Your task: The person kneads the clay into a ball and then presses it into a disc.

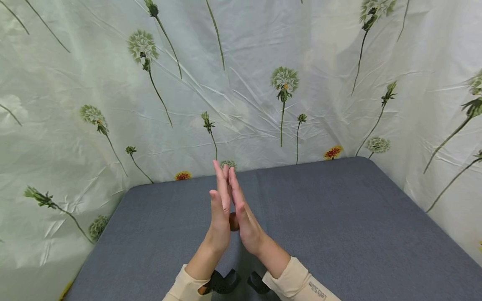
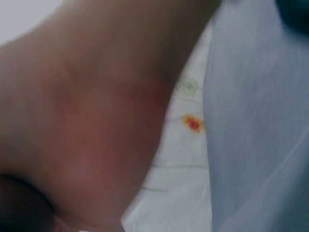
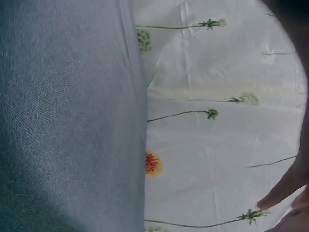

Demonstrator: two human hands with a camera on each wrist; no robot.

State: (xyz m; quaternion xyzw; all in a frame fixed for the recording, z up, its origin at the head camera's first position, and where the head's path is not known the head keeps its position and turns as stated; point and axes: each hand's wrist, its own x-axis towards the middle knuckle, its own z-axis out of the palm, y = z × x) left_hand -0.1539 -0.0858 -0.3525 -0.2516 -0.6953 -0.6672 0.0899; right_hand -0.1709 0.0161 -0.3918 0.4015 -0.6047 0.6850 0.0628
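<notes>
My left hand point(image 1: 220, 215) and right hand point(image 1: 247, 225) stand upright, palm facing palm, over the table's middle. Their fingers are straight and lean together near the tips. Between the lower palms shows a small, round, reddish-brown object point(image 1: 234, 222), mostly hidden by both hands; its kind is not clear. A blurred left hand point(image 2: 96, 121) fills much of the left wrist view, with a dark rounded shape point(image 2: 21, 205) at the lower left corner. In the right wrist view, part of the right hand point(image 3: 288, 186) shows along the right edge.
A table with a blue-grey cloth point(image 1: 324, 217) lies beneath the hands. Behind and beside it hangs a pale curtain point(image 1: 244, 121) printed with dandelions and flowers. Black wrist devices point(image 1: 226, 282) sit at the cream sleeves point(image 1: 297, 278).
</notes>
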